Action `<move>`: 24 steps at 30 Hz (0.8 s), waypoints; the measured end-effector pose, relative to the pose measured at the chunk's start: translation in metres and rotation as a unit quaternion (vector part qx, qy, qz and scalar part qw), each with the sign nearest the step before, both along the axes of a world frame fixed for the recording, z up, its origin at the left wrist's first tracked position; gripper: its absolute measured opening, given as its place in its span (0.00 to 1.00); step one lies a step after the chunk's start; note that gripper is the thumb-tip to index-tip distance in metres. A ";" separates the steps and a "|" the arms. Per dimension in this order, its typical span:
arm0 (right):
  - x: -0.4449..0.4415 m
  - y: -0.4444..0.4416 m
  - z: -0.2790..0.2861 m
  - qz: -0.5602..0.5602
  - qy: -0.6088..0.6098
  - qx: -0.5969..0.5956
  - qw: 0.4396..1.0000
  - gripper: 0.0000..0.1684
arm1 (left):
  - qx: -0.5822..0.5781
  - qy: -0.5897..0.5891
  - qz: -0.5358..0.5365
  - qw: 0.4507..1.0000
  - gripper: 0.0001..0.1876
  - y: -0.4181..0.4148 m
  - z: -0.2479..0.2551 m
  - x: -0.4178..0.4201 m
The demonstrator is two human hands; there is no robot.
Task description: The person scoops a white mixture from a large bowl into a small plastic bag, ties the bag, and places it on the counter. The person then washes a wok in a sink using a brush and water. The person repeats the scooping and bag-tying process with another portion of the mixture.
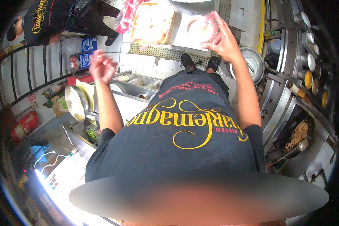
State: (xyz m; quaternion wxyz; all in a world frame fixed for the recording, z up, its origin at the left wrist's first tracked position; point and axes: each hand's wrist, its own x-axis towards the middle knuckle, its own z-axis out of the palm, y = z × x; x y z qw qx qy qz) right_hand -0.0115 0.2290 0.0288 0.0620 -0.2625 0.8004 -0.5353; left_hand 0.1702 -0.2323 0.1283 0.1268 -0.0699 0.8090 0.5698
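My right hand (224, 45) grips the edge of a clear plastic bag (210, 29). The bag lies over or beside a round, pale bowl-like thing (192, 24); glare hides whether that sits inside it. Both are above a bright metal work surface (182, 36). On the same surface stands an orange-rimmed basket (173, 21) of pale, overexposed food pieces (151, 24). My left hand (103, 66) is raised apart from these, blurred, fingers partly curled, with nothing plainly in it. It is nearest a drawer (130, 80) with containers and blue printed boxes (85, 60).
Another person (65, 19) in dark clothes stands at upper left. To my left is a steel pan (76, 104). A large pot lid (248, 66) lies to my right, near a stove with a wok (296, 135) of brown food and a ladle (302, 145). Perforated matting (155, 52) edges the floor.
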 end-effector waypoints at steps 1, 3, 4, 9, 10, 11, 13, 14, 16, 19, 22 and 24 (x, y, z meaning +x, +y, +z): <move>0.001 -0.001 0.000 0.005 -0.004 -0.001 1.000 0.71 | -0.148 -0.052 0.048 0.987 0.13 -0.012 -0.049 0.016; 0.001 -0.001 0.002 0.000 -0.017 -0.001 1.000 0.71 | -0.287 -0.127 0.029 0.949 0.14 0.016 -0.113 0.051; 0.001 0.000 0.003 -0.002 -0.024 0.002 1.000 0.71 | -0.260 -0.126 -0.029 0.957 0.15 0.056 -0.115 0.056; 0.000 0.000 -0.002 0.004 -0.026 -0.015 1.000 0.71 | -0.361 0.203 -0.098 0.905 0.22 0.202 -0.079 -0.022; 0.000 0.000 -0.001 0.003 -0.029 -0.014 0.999 0.71 | -0.350 0.228 -0.099 0.903 0.21 0.219 -0.068 -0.041; 0.000 0.001 -0.001 0.005 -0.029 -0.020 0.999 0.71 | -0.339 0.254 -0.103 0.900 0.21 0.230 -0.063 -0.058; -0.001 0.004 -0.004 0.003 -0.029 -0.031 0.999 0.71 | -0.408 0.307 -0.124 0.851 0.18 0.240 -0.067 -0.084; -0.002 0.006 -0.008 0.002 -0.018 -0.029 0.999 0.71 | -0.441 0.334 -0.136 0.822 0.17 0.241 -0.068 -0.096; -0.001 0.008 -0.001 -0.004 -0.083 -0.084 0.993 0.69 | -0.464 0.328 -0.157 0.808 0.15 0.225 -0.082 -0.107; 0.000 0.014 0.008 -0.017 -0.094 -0.047 0.994 0.65 | -0.429 0.355 -0.159 0.815 0.08 0.201 -0.083 -0.117; -0.008 0.016 0.002 -0.060 -0.022 -0.025 0.998 0.53 | -0.390 0.392 -0.147 0.820 0.06 0.188 -0.066 -0.127; -0.017 0.017 -0.023 -0.113 -0.030 -0.038 0.992 0.42 | -0.337 0.407 -0.146 0.836 0.06 0.179 -0.077 -0.137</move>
